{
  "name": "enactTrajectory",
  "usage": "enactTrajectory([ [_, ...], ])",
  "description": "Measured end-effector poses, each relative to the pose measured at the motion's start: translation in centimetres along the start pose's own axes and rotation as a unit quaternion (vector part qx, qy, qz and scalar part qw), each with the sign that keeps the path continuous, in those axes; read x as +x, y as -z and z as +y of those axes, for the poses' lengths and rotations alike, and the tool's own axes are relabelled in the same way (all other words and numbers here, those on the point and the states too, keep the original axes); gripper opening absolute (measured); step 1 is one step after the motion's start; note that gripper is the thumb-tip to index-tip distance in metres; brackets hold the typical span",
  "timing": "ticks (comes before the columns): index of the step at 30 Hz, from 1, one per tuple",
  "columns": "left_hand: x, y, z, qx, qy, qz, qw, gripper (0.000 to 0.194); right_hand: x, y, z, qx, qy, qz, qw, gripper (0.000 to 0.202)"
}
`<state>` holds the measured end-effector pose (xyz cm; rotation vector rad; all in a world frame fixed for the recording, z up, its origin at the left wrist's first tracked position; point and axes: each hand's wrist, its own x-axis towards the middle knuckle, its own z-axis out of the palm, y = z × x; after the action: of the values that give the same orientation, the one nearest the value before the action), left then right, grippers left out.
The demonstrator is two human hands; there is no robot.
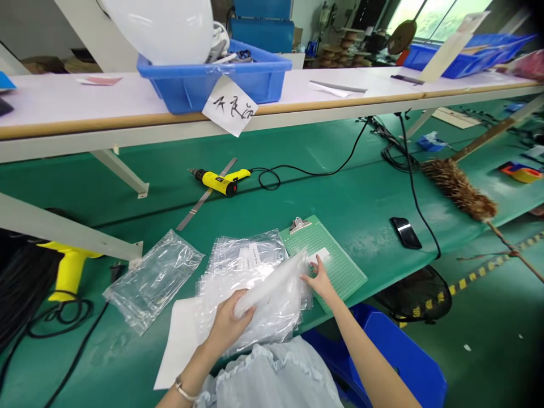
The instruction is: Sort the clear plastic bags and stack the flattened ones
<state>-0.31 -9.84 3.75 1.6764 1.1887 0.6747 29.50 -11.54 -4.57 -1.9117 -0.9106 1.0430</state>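
My left hand [232,320] is closed around the near side of a bundle of clear plastic bags [272,286], bent up into a roll. The bundle rests over a pile of flat clear bags [244,255], some with small white printed labels. My right hand [321,280] is at the far end of the bundle, thumb and fingers apart. Its thumb is close to the plastic, and its fingertips are at a small white label [319,255] on a green gridded clipboard [340,269]. Whether the fingertips press on that label I cannot tell.
A separate clear bag [155,280] and white paper [181,340] lie left. Beyond are a yellow heat gun [219,182] across a steel ruler [191,214], and a black phone [406,233]. A shelf [310,110] holding a blue bin [182,88] spans the green table.
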Motion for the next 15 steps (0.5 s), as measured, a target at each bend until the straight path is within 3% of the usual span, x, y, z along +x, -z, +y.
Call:
enactTrajectory([
  [3, -0.3, 0.4, 1.3, 0.012, -0.038, -0.019, 0.999, 0.021, 0.6, 0.5, -0.5, 0.080, 0.003, -0.070, 0.994, 0.112],
  [9, 1.5, 1.2, 4.0, 0.025, -0.125, -0.055, 0.990, 0.017, 0.7, 1.9, -1.8, 0.204, 0.023, -0.167, 0.964, 0.079],
  [12, 3.2, 1.6, 4.9, 0.005, -0.093, -0.033, 0.995, 0.018, 1.0, 2.4, -2.0, 0.232, 0.022, -0.190, 0.954, 0.065],
  [15, 5.1, 1.8, 5.6, -0.019, -0.025, -0.024, 0.999, 0.030, 1.4, 2.5, -2.5, 0.246, 0.028, -0.174, 0.953, 0.059],
])
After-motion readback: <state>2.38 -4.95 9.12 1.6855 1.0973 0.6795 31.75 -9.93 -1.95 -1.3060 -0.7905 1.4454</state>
